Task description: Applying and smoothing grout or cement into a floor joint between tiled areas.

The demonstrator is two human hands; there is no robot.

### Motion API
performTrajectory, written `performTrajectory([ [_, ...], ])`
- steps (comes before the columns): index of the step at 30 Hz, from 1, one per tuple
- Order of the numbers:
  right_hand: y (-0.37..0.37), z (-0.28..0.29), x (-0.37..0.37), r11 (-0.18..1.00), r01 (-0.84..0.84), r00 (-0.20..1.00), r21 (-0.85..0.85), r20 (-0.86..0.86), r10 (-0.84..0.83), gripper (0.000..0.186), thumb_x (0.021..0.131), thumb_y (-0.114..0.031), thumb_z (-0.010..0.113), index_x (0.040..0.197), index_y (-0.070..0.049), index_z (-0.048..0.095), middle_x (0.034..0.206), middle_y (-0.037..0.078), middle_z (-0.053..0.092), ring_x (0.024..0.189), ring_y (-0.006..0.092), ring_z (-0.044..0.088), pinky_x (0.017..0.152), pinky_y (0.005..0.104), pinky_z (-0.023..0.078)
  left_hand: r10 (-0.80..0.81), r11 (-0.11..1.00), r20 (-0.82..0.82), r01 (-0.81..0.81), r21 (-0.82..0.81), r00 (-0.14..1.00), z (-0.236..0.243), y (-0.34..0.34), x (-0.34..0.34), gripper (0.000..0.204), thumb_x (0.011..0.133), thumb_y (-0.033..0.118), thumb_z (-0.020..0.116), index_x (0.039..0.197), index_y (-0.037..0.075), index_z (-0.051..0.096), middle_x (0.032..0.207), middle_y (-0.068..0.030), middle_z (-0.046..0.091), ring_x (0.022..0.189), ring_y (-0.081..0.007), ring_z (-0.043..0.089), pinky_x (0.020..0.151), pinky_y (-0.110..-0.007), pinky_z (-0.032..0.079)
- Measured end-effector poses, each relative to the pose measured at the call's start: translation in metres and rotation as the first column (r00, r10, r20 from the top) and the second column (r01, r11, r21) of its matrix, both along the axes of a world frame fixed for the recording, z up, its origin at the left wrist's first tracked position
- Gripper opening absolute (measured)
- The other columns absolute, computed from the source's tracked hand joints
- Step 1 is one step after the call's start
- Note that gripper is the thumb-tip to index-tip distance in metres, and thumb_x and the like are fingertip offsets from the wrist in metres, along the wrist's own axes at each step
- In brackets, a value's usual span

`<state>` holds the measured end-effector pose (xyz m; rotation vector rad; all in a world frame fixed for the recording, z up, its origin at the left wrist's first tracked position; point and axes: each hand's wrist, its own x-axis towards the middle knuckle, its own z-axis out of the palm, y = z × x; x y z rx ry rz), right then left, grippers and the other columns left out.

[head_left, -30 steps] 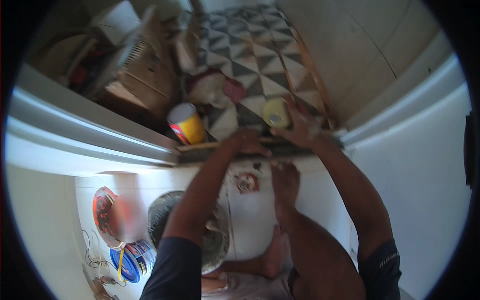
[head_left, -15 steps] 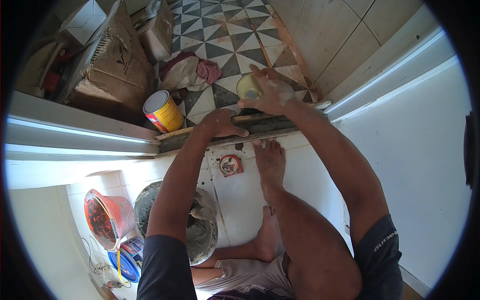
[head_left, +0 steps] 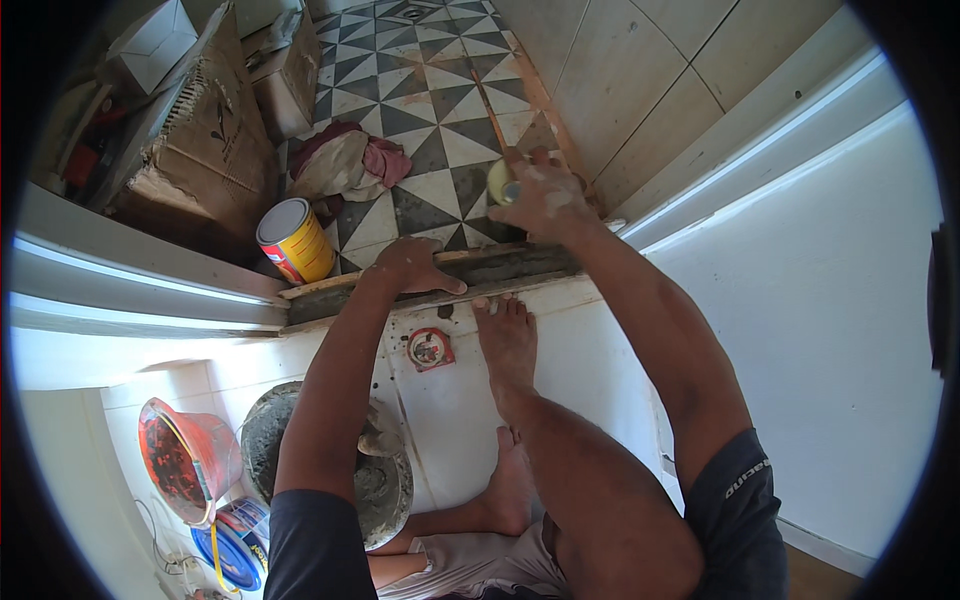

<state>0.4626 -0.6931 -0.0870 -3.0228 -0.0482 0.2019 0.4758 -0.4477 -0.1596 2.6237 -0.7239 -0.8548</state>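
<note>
1. Left hand (head_left: 408, 268): half open, thumb spread from fingers, placed over the grey-filled channel (head_left: 515, 266) at its wooden edging; nothing is seen to be held.
2. Right hand (head_left: 548, 200): fingers parted and bent over a yellow-green rounded item (head_left: 498, 182). Whether it is gripped or only covered cannot be told.
3. Item location: patterned-floor (head_left: 405, 105) side, just past the channel's right half; partly hidden by the right hand.
4. Risks: if the item is loosely held, it could be dropped into the channel. If the fill is soft (cannot be told), it could be dented by left-palm pressure or by the toes beside it. The red tape measure (head_left: 430, 349) could be kicked by the near foot (head_left: 508, 345). The mortar tub (head_left: 407, 505) could be knocked by the left forearm if that is lowered.
5. Count: hands 2, feet 2, rounded item 1, tape measure 1, mortar tub 1, red bucket (head_left: 215, 440) 1, blue-lidded bucket (head_left: 238, 562) 1, yellow can (head_left: 305, 250) 1, brown cartons (head_left: 195, 150) at least 2.
</note>
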Motion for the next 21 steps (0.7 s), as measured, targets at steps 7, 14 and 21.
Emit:
performTrajectory([
  [7, -0.063, 0.018, 0.028, 0.989, 0.151, 0.987, -0.008, -0.063, -0.151, 0.096, 0.075, -0.061, 0.079, 0.151, -0.010, 0.050, 0.144, 0.022, 0.053, 0.129, 0.0366, 0.060, 0.110, 0.0437, 0.047, -0.015, 0.999, -0.015, 0.014, -0.049, 1.000, -0.001, 0.001, 0.001, 0.077, 0.064, 0.063, 0.083, 0.109, 0.001, 0.071, 0.109, -0.0227, 0.072, 0.107, -0.0385, 0.068, 0.095, -0.046, 0.051],
  [14, -0.052, 0.013, 0.053, 0.985, 0.007, 0.979, -0.170, -0.201, -0.041, 0.092, 0.075, -0.060, 0.080, 0.148, -0.011, 0.054, 0.148, 0.021, 0.049, 0.134, 0.0386, 0.055, 0.112, 0.0430, 0.045, 0.030, 0.998, -0.014, -0.031, -0.054, 0.999, -0.006, 0.004, -0.001, 0.085, 0.060, 0.065, 0.083, 0.113, 0.000, 0.071, 0.113, -0.0242, 0.071, 0.110, -0.0386, 0.068, 0.097, -0.045, 0.051],
  [21, -0.051, -0.001, 0.040, 0.986, 0.127, 0.991, 0.108, -0.064, -0.121, 0.105, 0.071, -0.063, 0.082, 0.154, -0.009, 0.047, 0.145, 0.023, 0.050, 0.136, 0.0392, 0.051, 0.114, 0.0431, 0.043, 0.016, 0.999, -0.044, -0.019, -0.048, 0.999, -0.001, 0.007, 0.000, 0.086, 0.060, 0.063, 0.084, 0.117, -0.001, 0.070, 0.117, -0.0242, 0.071, 0.113, -0.0387, 0.068, 0.098, -0.045, 0.051],
])
